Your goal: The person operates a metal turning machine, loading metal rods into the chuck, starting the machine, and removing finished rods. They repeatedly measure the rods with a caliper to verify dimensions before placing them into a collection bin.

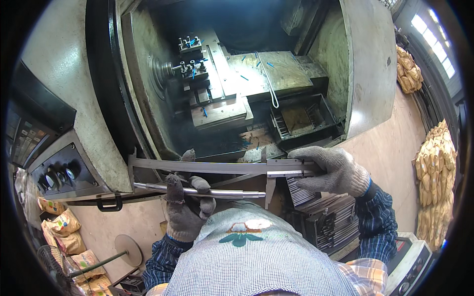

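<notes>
My left hand (186, 204), in a grey work glove, is closed around a stepped metal shaft (224, 193) that lies crosswise in front of my apron. Just beyond it, a long vernier caliper (207, 166) spans the shaft's length, its fixed jaw by the left end and its sliding jaw by the right end. Whether both jaws touch the shaft I cannot tell. My right hand (335, 171), gloved too, grips the caliper at its sliding end. Some left fingers reach up behind the caliper's beam.
Ahead is an open lathe with a chuck (160, 74), tool posts (192, 69) and blue shavings. A control panel (64, 170) stands at left. Metal bars lie in a rack (340, 222) at lower right. A round-plated stand (129, 250), sacks (69, 229) and wrapped bundles (437, 167) surround me.
</notes>
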The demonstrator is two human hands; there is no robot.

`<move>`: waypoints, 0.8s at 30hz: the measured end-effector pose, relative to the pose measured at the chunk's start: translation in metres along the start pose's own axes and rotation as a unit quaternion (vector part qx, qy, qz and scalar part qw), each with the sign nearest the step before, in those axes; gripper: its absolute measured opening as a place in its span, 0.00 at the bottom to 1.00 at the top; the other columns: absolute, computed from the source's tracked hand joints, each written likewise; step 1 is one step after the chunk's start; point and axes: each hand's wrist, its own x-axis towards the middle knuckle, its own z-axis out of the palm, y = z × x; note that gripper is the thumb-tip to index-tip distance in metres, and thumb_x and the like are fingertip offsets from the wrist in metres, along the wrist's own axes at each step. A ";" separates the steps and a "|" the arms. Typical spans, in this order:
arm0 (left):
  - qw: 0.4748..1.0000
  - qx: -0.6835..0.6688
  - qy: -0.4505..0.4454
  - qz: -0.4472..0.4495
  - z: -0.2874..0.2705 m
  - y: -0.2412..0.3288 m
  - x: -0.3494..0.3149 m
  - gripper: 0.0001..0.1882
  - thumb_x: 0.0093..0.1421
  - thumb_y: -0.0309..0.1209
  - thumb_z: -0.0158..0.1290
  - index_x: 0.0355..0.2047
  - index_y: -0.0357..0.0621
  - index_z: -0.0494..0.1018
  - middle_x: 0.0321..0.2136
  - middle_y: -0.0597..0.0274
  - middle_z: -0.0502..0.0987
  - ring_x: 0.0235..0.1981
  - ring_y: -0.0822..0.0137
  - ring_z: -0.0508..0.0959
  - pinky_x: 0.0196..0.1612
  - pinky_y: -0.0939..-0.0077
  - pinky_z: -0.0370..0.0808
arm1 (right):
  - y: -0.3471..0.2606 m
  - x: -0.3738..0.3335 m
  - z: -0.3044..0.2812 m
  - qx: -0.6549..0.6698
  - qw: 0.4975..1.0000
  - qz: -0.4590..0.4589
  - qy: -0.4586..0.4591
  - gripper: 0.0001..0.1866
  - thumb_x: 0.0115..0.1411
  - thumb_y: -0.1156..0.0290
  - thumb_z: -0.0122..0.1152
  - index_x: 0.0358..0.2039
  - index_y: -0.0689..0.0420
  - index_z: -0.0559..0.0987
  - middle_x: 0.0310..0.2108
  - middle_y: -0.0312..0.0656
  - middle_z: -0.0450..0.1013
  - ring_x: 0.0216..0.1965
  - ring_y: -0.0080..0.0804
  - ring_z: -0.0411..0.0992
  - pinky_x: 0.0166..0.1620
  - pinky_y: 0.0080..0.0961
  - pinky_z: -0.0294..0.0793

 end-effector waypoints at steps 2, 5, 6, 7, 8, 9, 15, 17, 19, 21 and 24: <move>1.000 -0.002 0.004 -0.002 -0.001 0.001 0.000 0.34 0.72 0.48 0.50 0.70 0.42 0.57 0.36 0.51 0.84 0.22 0.61 0.84 0.20 0.74 0.82 | 0.001 0.001 0.002 0.002 1.000 -0.003 0.000 0.31 0.54 0.66 0.79 0.58 0.57 0.77 0.44 0.47 0.82 0.46 0.32 0.82 0.49 0.29 0.82; 1.000 0.005 0.008 -0.010 0.000 0.004 0.000 0.35 0.70 0.49 0.54 0.69 0.43 0.60 0.35 0.51 0.85 0.23 0.61 0.85 0.18 0.78 0.81 | 0.001 0.000 0.004 0.005 1.000 0.009 -0.006 0.32 0.54 0.66 0.79 0.58 0.57 0.76 0.45 0.47 0.82 0.46 0.32 0.82 0.50 0.30 0.83; 1.000 0.007 0.006 -0.010 -0.001 0.004 0.000 0.35 0.70 0.49 0.53 0.69 0.43 0.60 0.35 0.51 0.85 0.23 0.61 0.85 0.18 0.78 0.81 | 0.000 0.001 0.004 0.005 1.000 0.014 -0.009 0.32 0.54 0.66 0.79 0.58 0.57 0.76 0.45 0.47 0.82 0.46 0.32 0.82 0.50 0.30 0.82; 1.000 0.010 0.004 -0.010 -0.002 0.004 0.000 0.34 0.70 0.49 0.53 0.69 0.43 0.60 0.35 0.52 0.85 0.23 0.61 0.85 0.18 0.78 0.80 | -0.003 0.001 0.004 0.004 1.000 0.020 -0.012 0.32 0.54 0.66 0.78 0.58 0.57 0.76 0.45 0.47 0.82 0.46 0.32 0.82 0.50 0.30 0.82; 1.000 0.009 0.003 -0.009 -0.003 0.004 0.000 0.34 0.70 0.49 0.53 0.69 0.43 0.60 0.35 0.52 0.85 0.23 0.61 0.85 0.18 0.78 0.80 | -0.004 0.002 0.003 0.004 1.000 0.025 -0.015 0.32 0.54 0.66 0.78 0.58 0.57 0.76 0.45 0.47 0.82 0.46 0.32 0.82 0.50 0.30 0.82; 1.000 0.008 0.002 -0.009 -0.003 0.004 0.000 0.35 0.70 0.49 0.53 0.69 0.43 0.60 0.35 0.51 0.85 0.23 0.62 0.85 0.18 0.78 0.81 | -0.004 0.002 0.004 0.009 1.000 0.022 -0.013 0.32 0.54 0.66 0.78 0.58 0.57 0.76 0.44 0.46 0.82 0.46 0.32 0.82 0.50 0.30 0.82; 1.000 -0.008 0.013 -0.016 -0.003 0.004 -0.001 0.36 0.69 0.50 0.54 0.69 0.43 0.60 0.35 0.51 0.85 0.24 0.61 0.85 0.19 0.76 0.82 | -0.006 0.001 0.005 0.015 0.999 0.033 -0.012 0.32 0.54 0.65 0.78 0.58 0.56 0.77 0.44 0.45 0.83 0.45 0.32 0.82 0.50 0.30 0.83; 1.000 -0.013 0.013 -0.021 -0.002 0.005 -0.002 0.37 0.68 0.51 0.54 0.69 0.44 0.60 0.35 0.51 0.85 0.24 0.60 0.85 0.20 0.75 0.83 | -0.008 0.000 0.005 0.017 0.999 0.038 -0.007 0.32 0.54 0.65 0.78 0.58 0.56 0.77 0.44 0.45 0.83 0.45 0.32 0.82 0.50 0.30 0.83; 1.000 -0.010 0.011 -0.023 -0.001 0.005 -0.002 0.37 0.68 0.51 0.55 0.69 0.44 0.59 0.34 0.50 0.84 0.24 0.60 0.85 0.21 0.75 0.83 | -0.013 0.000 0.005 0.013 0.999 0.046 -0.008 0.31 0.54 0.65 0.78 0.58 0.55 0.77 0.44 0.45 0.83 0.44 0.32 0.82 0.50 0.30 0.83; 1.000 -0.012 0.008 -0.024 -0.001 0.005 -0.003 0.37 0.68 0.51 0.54 0.69 0.44 0.60 0.35 0.51 0.84 0.24 0.60 0.85 0.21 0.75 0.83 | -0.014 -0.001 0.004 0.008 0.999 0.045 -0.010 0.31 0.54 0.64 0.78 0.58 0.55 0.77 0.44 0.45 0.83 0.44 0.32 0.82 0.50 0.31 0.83; 1.000 -0.008 0.000 -0.025 -0.003 0.004 -0.003 0.37 0.68 0.52 0.54 0.69 0.44 0.60 0.35 0.51 0.84 0.24 0.61 0.85 0.19 0.76 0.82 | -0.016 -0.001 0.002 -0.002 0.999 0.051 -0.018 0.31 0.53 0.64 0.78 0.57 0.55 0.78 0.43 0.45 0.83 0.44 0.33 0.82 0.49 0.31 0.83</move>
